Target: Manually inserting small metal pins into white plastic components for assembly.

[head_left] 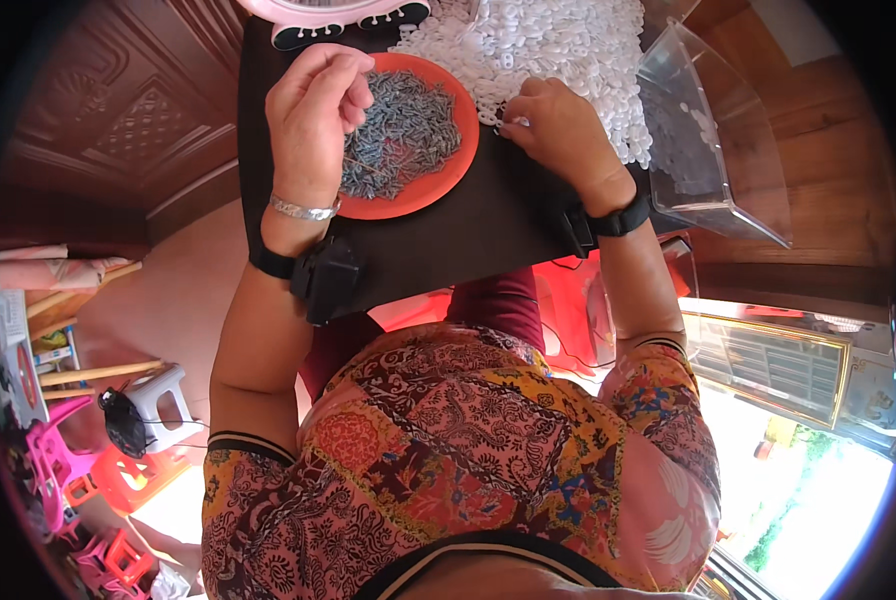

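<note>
My left hand point(318, 110) is raised over the left rim of an orange-red plate point(465, 150), its fingers curled together in a pinch. What it holds, if anything, is hidden. On the plate lies a heap of small grey nails or screws point(408, 130). My right hand point(565, 130) is at the near edge of a wide pile of small white plastic pieces point(548, 45), which look like cable clips. Its thumb and forefinger pinch one small white piece point(521, 121), only partly visible.
A dark table point(458, 225) carries everything. A clear plastic bin point(708, 150) lies at the right, beside the white pile. A pink object with black paw-like feet point(353, 22) stands at the far left. Stools point(158, 400) are on the floor at lower left.
</note>
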